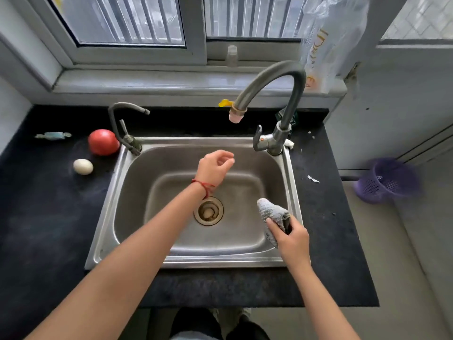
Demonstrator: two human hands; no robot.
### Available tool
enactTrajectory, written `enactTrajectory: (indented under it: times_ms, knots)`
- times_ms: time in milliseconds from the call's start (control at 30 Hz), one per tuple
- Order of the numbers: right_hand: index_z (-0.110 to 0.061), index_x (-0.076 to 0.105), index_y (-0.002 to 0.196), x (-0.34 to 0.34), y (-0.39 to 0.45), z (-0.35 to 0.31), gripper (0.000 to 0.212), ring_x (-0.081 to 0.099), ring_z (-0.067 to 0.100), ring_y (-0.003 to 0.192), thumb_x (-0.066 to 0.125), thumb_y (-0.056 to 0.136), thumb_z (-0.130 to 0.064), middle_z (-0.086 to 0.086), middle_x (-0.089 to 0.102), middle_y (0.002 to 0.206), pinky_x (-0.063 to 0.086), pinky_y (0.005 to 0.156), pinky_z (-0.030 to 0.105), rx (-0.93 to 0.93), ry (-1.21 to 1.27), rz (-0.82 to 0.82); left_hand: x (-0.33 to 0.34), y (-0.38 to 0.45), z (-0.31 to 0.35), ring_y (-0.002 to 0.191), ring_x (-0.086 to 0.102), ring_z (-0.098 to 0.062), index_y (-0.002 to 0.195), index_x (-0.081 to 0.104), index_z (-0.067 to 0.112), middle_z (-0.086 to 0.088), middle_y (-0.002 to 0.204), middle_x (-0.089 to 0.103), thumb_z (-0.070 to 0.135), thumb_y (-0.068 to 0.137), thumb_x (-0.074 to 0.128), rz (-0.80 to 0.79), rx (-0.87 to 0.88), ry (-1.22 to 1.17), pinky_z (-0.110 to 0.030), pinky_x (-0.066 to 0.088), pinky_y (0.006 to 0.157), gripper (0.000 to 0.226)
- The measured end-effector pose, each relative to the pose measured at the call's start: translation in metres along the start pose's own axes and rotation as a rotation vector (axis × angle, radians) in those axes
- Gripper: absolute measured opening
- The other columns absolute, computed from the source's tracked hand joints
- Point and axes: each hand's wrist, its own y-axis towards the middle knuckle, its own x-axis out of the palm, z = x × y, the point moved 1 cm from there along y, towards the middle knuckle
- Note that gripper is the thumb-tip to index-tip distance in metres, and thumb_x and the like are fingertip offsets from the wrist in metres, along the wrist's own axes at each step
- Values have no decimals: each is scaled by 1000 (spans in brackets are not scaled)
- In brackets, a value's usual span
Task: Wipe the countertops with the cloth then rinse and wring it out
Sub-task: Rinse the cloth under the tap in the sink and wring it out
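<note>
A: Two hands over sink (pixel 107 217), black countertop (pixel 49 217) either side. Far left?
B: Wrapped candy (pixel 52 135) near back wall. Tomato (pixel 103 142) right of that, egg (pixel 83 166) just in front of tomato, apart from it. Small tap (pixel 127 123) at sink's back left corner.
A: Left hand?
B: Left hand (pixel 213 168) above basin middle, loosely half-curled, fingers bent, gripping nothing. Red string (pixel 203 186) on wrist. Drain (pixel 208 211) below forearm.
A: Cloth?
B: Grey cloth (pixel 270 214) bunched in right hand (pixel 293 238), at sink's front right edge, over basin. Fingers closed round lower end, upper end poking out toward drain side.
A: Main faucet?
B: Tall faucet (pixel 282 94) at back right corner, spout arching left over basin, pink tip. No water visible. Lever handle pointing left.
A: Beyond that?
B: Paper scraps (pixel 313 179) on right counter. Plastic bag (pixel 331 45) hanging by window (pixel 196 33). Purple basket (pixel 387 180) on floor, far right, blurred.
</note>
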Motion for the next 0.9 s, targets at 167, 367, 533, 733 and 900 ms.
enactTrajectory:
  times_ms: [167,367,533,733,900]
  knots:
    - [-20,63,87,-2,27,-4,13,58,-10,69,70,78,-16,-11,65,76,43,62,4,-2,7,-36,35,55,32,95,64,-19,119,58,10,-10,116,66,19,80,66,25,77,-35,-18,43,86,41]
    - [-20,64,90,1,41,-2,15,60,-11,73,70,78,-13,-13,66,80,42,64,2,25,44,-32,60,92,39,92,64,-19,111,64,9,-13,105,70,18,78,69,18,101,-55,-25,48,89,35]
    - [-16,65,90,1,46,-1,13,60,-11,71,70,79,-11,-11,66,79,42,64,2,44,56,-32,63,97,33,80,62,-10,99,69,6,-11,89,71,17,78,68,37,145,-32,-6,47,75,23]
    - [-20,64,88,-2,51,-1,14,60,-10,71,70,78,-12,-12,67,79,43,65,2,55,50,-17,59,99,19,79,62,-10,97,68,4,-12,89,70,18,80,67,26,166,-42,5,43,69,22]
    - [-17,65,93,1,57,-5,16,60,-13,73,69,79,-12,-14,66,82,43,66,1,52,64,-26,61,102,10,81,66,-12,92,69,6,-14,92,72,18,78,69,43,137,-66,1,46,72,18]
